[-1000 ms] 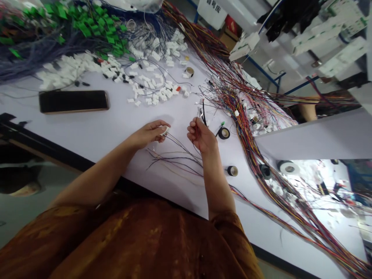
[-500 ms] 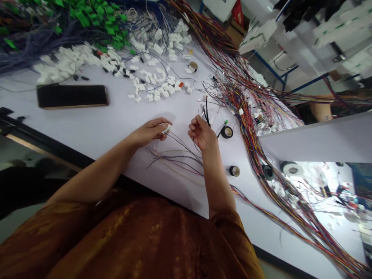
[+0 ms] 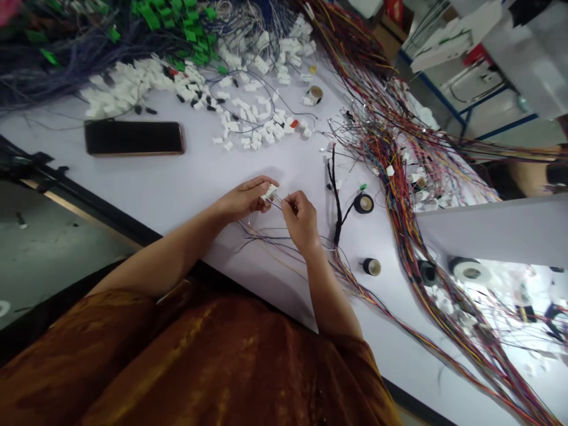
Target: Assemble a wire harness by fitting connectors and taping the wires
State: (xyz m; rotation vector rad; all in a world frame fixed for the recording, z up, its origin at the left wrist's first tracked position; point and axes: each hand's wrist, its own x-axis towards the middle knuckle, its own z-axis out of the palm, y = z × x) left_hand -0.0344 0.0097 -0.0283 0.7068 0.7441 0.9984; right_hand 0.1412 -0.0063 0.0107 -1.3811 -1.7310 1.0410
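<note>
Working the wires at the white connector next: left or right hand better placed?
Right, I'd judge. The right hand is pinched at the thin wires just beside the white connector; the left hand is taken up gripping that connector.

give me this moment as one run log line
left hand: holds white connector | right hand: pinching at connector's wires | phone: lies flat on table

The left hand grips a white connector; the right hand pinches wire.
</note>
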